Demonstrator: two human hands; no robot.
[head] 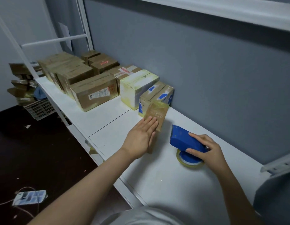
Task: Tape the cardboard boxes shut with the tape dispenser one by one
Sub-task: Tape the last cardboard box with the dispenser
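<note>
A small brown cardboard box (157,113) wrapped in clear tape stands on the white table (165,174). My left hand (141,135) lies flat against its near side, fingers straight. To the right, my right hand (207,150) grips the blue tape dispenser (183,139), which rests on the table with its roll of clear tape (189,161) underneath. The dispenser is apart from the small box.
A row of taped cardboard boxes (94,91) runs along the table to the far left, ending in a white-and-yellow box (136,88) and a box with blue patches (159,95) by the grey wall. A crate (40,109) and a power strip (29,197) lie on the dark floor.
</note>
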